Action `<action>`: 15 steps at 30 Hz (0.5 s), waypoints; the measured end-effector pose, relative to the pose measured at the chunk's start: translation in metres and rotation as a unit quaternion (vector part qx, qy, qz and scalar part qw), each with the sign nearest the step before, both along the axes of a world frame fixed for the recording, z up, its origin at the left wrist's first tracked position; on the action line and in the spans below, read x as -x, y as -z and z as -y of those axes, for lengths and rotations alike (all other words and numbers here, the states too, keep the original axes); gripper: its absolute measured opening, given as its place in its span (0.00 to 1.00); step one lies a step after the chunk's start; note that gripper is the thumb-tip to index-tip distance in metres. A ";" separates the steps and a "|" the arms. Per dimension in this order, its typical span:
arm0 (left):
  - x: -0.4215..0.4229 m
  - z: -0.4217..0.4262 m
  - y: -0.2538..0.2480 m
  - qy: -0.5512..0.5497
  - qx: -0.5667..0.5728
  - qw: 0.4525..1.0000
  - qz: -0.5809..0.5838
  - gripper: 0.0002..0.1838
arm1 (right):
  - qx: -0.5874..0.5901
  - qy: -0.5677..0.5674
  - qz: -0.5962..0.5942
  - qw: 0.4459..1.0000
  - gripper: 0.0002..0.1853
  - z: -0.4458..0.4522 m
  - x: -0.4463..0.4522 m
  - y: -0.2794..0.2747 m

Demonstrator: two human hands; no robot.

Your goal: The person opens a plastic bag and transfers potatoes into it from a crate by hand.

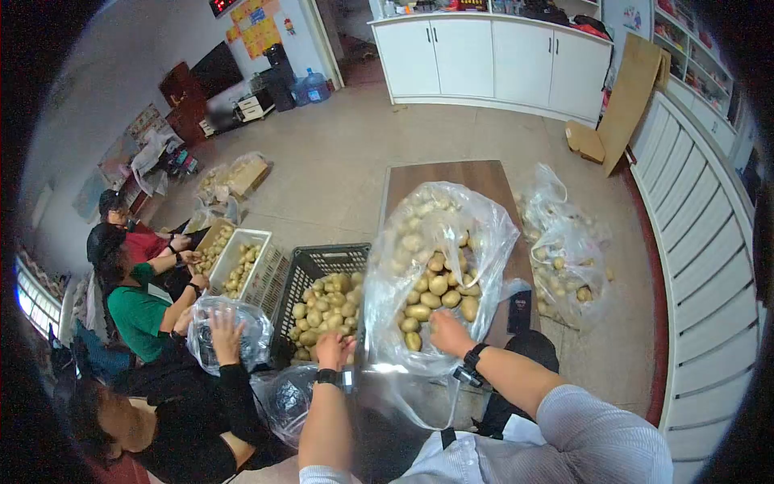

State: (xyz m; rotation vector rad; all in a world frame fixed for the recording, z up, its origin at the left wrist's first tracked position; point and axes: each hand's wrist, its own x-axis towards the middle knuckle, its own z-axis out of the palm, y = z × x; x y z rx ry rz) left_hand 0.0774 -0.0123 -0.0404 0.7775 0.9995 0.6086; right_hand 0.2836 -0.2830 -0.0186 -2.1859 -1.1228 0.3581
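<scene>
My right hand (pixel 451 333) reaches into a large clear plastic bag (pixel 500 234) of potatoes (pixel 438 285). Its fingers are curled down against the potatoes at the near side; they look closed on one, though my hand mostly covers it. My left hand (pixel 332 350) hovers at the near right corner of a black plastic crate (pixel 280 323), which holds many potatoes (pixel 326 306). The left fingers are bent and partly hidden, so whether they hold anything is unclear. The bag lies open on a brown wooden table (pixel 484 173).
A co-worker's raised hand (pixel 226 335) is by a clear bag (pixel 201 323) on my left. Two more people sit beyond, near a white crate (pixel 266 235) of potatoes. Another potato bag (pixel 564 274) is on the floor at right, before a white railing (pixel 701 282). A dark phone-like object (pixel 520 310) lies on the table.
</scene>
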 end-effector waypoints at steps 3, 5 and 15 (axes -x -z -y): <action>-0.011 0.025 -0.029 0.029 -0.010 0.999 -0.022 0.15 | -0.062 0.027 -0.057 0.996 0.23 -0.005 0.001 -0.001; -0.020 0.037 -0.033 0.094 -0.039 0.995 -0.013 0.18 | -0.068 0.043 -0.084 0.993 0.23 -0.006 0.001 -0.001; -0.061 0.108 -0.081 0.281 -0.051 0.953 -0.097 0.22 | -0.071 0.014 -0.406 0.911 0.24 -0.008 0.015 -0.058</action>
